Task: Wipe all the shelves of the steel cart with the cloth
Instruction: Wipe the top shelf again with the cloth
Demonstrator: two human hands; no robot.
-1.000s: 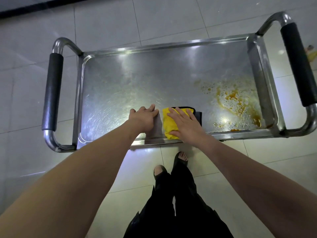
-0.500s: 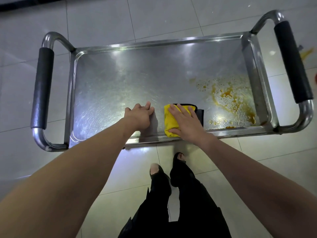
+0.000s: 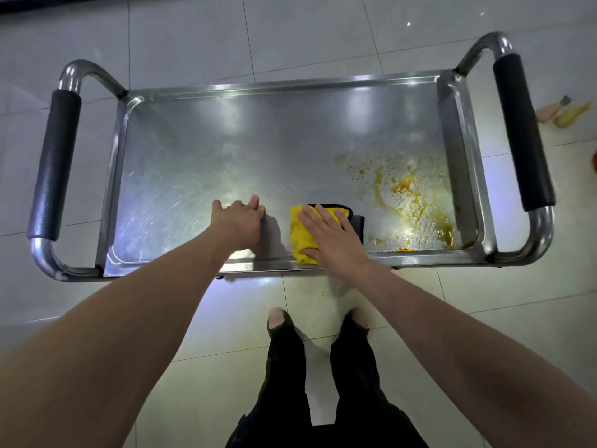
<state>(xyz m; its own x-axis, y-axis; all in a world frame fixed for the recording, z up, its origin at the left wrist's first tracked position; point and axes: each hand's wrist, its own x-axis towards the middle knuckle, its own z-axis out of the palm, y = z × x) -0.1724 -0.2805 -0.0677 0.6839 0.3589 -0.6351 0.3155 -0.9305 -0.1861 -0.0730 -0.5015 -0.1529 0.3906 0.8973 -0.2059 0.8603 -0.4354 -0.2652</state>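
- The steel cart (image 3: 290,92) stands crosswise in front of me on a pale tiled floor (image 3: 193,37), and I look straight down on its top shelf (image 3: 258,150).
- A padded black handle runs along each end: the left handle (image 3: 53,166) and the right handle (image 3: 520,130).
- An orange-brown spill (image 3: 407,195) with beaded droplets covers the shelf's right part, reaching the near rim; it lies just to the right of the cloth.
- On the floor past the right handle lie two small scraps (image 3: 563,113), one pinkish, one yellow; I cannot tell what they are.
- My legs in black trousers (image 3: 323,383) and my feet stand just short of the cart's near edge.
- The cloth (image 3: 302,234), yellow with a dark border, lies folded on the shelf close to the near rim, about midway along it.
- My right hand (image 3: 332,240) lies flat on the cloth, fingers straight and spread, pointing away and leftward; the grip is wide, pressing rather than clutching.
- My left hand (image 3: 237,221) rests on the bare shelf just left of the cloth, apart from it, knuckles up, fingers bent loosely and holding nothing.
- Both forearms stretch forward, bare.
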